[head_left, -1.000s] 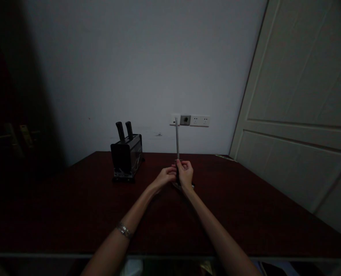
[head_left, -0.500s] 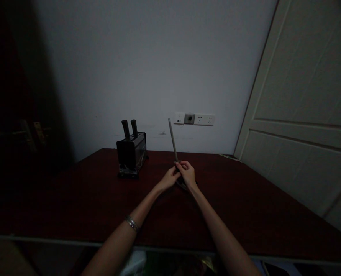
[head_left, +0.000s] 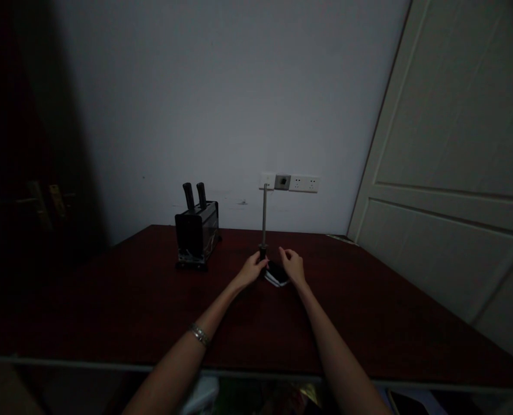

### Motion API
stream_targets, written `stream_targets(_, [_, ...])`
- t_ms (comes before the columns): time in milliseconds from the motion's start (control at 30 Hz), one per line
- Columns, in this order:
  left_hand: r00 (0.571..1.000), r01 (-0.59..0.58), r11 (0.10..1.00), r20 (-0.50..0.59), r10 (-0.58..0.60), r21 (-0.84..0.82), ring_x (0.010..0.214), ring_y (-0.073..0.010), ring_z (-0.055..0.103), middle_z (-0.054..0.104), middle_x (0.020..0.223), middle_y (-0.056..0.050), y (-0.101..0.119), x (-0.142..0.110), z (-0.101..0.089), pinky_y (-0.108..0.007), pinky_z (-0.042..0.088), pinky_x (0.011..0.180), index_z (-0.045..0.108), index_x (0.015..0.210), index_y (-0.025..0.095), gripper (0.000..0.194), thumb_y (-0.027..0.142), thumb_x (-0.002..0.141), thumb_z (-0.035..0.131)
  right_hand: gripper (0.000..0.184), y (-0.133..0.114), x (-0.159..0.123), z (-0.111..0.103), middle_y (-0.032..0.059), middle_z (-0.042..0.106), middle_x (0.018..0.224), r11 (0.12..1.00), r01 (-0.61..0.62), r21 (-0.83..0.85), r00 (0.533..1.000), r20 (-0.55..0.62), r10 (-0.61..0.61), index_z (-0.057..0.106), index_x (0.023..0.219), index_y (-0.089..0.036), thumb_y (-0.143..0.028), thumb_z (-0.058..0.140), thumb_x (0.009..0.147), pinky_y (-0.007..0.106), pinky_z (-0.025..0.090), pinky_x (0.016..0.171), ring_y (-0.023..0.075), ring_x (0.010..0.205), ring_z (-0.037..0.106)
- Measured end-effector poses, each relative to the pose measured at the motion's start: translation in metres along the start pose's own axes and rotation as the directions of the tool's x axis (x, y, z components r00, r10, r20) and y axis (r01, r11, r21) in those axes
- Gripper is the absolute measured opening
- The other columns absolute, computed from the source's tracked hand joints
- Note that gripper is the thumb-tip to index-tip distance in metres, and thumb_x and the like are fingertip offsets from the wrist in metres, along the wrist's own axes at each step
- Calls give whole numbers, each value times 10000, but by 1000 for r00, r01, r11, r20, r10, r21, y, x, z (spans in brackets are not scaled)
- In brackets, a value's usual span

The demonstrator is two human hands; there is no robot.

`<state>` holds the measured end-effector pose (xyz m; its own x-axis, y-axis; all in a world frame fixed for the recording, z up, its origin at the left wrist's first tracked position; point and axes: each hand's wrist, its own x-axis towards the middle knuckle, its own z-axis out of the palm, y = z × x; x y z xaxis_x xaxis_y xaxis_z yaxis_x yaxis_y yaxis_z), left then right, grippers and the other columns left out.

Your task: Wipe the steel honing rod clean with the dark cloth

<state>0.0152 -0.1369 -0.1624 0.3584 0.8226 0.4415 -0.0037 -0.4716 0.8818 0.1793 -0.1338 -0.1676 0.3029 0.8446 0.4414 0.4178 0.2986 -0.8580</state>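
My left hand (head_left: 250, 270) is closed around the black handle of a honing steel (head_left: 264, 222). Its thin grey rod points straight up, with a small guard where rod and handle meet. My right hand (head_left: 293, 266) is just right of the steel, apart from it, fingers loosely bent and holding nothing I can see. Between the hands, a flat black-and-white thing (head_left: 276, 283), perhaps a folded cloth, lies on the table; the dim light hides its details.
A black knife block (head_left: 190, 237) with two black-handled knives in it stands on the dark red table (head_left: 222, 328), left of my hands. Wall sockets (head_left: 304, 184) are behind the table. A pale panelled door (head_left: 451, 230) rises on the right.
My right hand has let go of the honing steel and moved right. The rod, tilted left before, now stands upright in my left hand. More of the black-and-white thing shows.
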Motion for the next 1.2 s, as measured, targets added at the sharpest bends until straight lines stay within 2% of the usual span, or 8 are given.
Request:
stream_targets(100, [996, 57, 995, -60, -63, -85, 575, -108, 502, 538, 611, 15, -6, 1, 2, -217, 392, 578, 506, 700, 152, 165, 298, 758, 555, 485, 6, -8, 2, 209, 582, 1052, 965, 1, -263, 1000, -16, -5, 676, 875, -113, -553, 566, 703, 440, 333, 894, 343, 1050, 479])
stream_targets(200, [984, 128, 964, -91, -153, -235, 517, -110, 516, 540, 581, 23, -11, 3, 4, -232, 414, 546, 485, 723, 160, 197, 326, 718, 591, 510, 8, -14, 7, 208, 543, 1117, 798, 41, -602, 997, 80, 9, 657, 1021, -123, -537, 525, 754, 430, 346, 874, 339, 1060, 469])
stream_targets(300, [969, 158, 918, -124, -216, -364, 482, -111, 527, 555, 581, 18, -16, 5, 4, -240, 427, 521, 476, 729, 161, 245, 341, 675, 632, 517, 9, -15, 11, 196, 556, 1094, 706, 93, -702, 981, 186, 55, 662, 1020, -139, -559, 482, 778, 413, 367, 843, 331, 1042, 484])
stream_targets(467, [948, 151, 906, -202, -246, -395, 453, -95, 504, 518, 540, 38, -18, 9, -1, -212, 400, 473, 467, 725, 163, 245, 326, 659, 637, 377, 16, -13, 12, 186, 594, 1037, 804, 76, -590, 978, 203, 56, 681, 908, -141, -462, 585, 735, 389, 374, 818, 324, 1017, 505])
stream_targets(633, [944, 162, 916, -212, -252, -368, 446, -90, 491, 491, 509, 54, -17, 8, -6, -206, 387, 467, 473, 731, 162, 198, 271, 650, 617, 156, 25, -5, 13, 93, 652, 886, 902, 37, -431, 985, 168, 40, 643, 815, -185, -291, 599, 709, 302, 405, 745, 222, 847, 584])
stream_targets(833, [954, 146, 939, -206, -216, -311, 459, -82, 470, 489, 526, 69, -12, 2, -3, -194, 355, 477, 527, 923, 153, 302, 230, 639, 601, 216, 23, 17, 11, 76, 655, 806, 995, -36, -98, 999, 11, 37, 581, 773, -181, -379, 542, 696, 313, 441, 707, 215, 775, 593])
stream_targets(1067, [956, 125, 950, -222, -193, -286, 442, -68, 446, 468, 541, 64, -9, -2, 4, -184, 330, 458, 479, 803, 173, 397, 550, 701, 547, 367, 15, 19, 3, 93, 663, 654, 944, -158, 290, 985, -21, 171, 595, 708, -150, -509, 553, 645, 339, 479, 538, 233, 608, 622])
stream_targets(1200, [959, 118, 943, -209, -190, -312, 430, -68, 435, 466, 528, 65, -12, -1, 6, -187, 329, 447, 439, 767, 180, 486, 646, 662, 531, 389, 4, 12, 4, 94, 683, 696, 907, -131, 400, 985, -48, 164, 629, 786, -127, -467, 639, 598, 337, 486, 559, 229, 624, 630])
